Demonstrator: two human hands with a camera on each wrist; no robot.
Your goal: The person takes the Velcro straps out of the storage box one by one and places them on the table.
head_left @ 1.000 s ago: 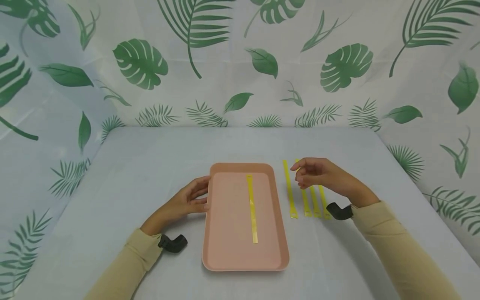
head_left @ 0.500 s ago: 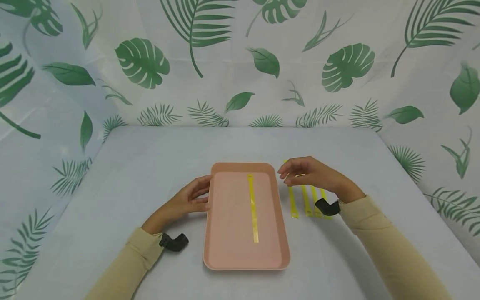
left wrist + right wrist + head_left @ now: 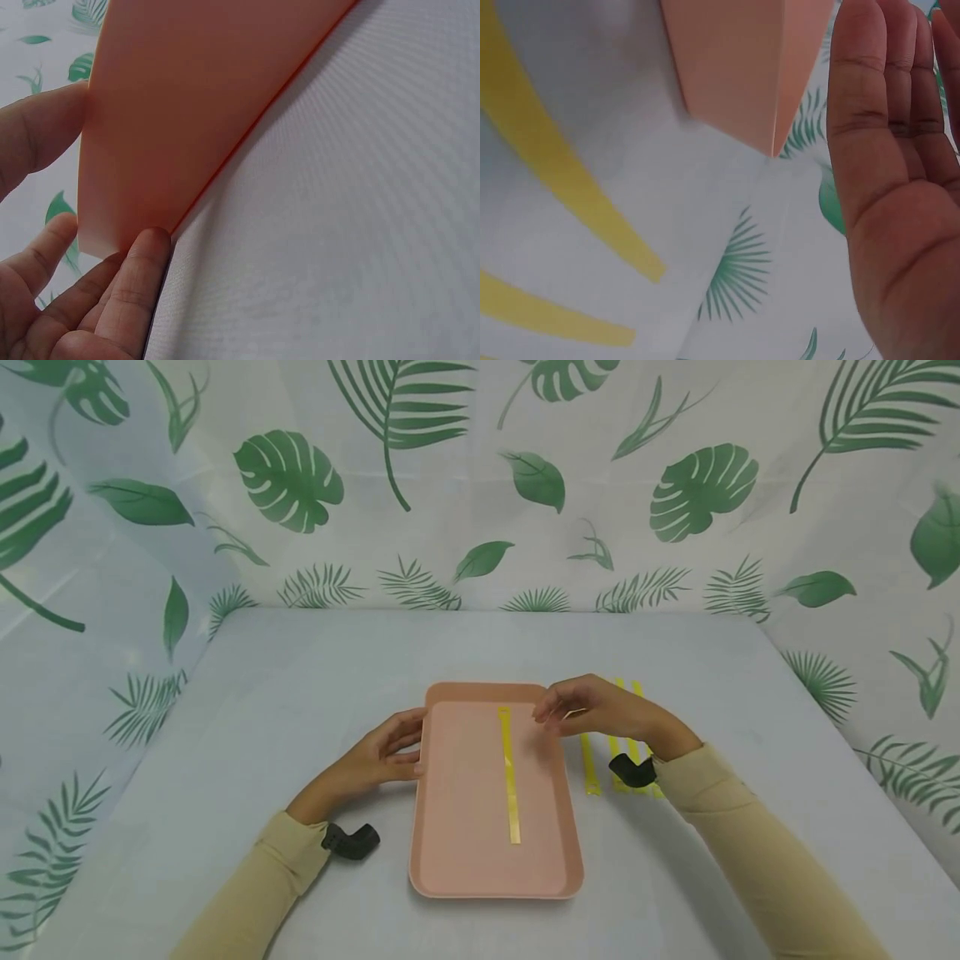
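In the head view a pink tray (image 3: 465, 793) lies lengthwise on the table. Inside it is one flat yellow cable tie (image 3: 511, 777), its wider slotted end at the far side. My left hand (image 3: 367, 767) touches the tray's left edge; in the left wrist view, fingertips (image 3: 154, 244) rest against the tray's outer wall (image 3: 172, 112). Over the tray's far right rim hovers my right hand (image 3: 588, 708), fingers loosely bent, with nothing visible between them. Several more yellow cable ties (image 3: 590, 768) lie right of the tray, partly hidden below that hand and wrist.
A white cloth covers the table (image 3: 337, 652). Behind and at both sides hangs a white backdrop (image 3: 450, 468) printed with green leaves. A black wrist camera (image 3: 352, 842) sits on the left sleeve, another black wrist camera (image 3: 632, 770) on the right.
My right hand has moved left, from above the loose cable ties to over the tray's right rim. The left hand stays at the tray's left edge.
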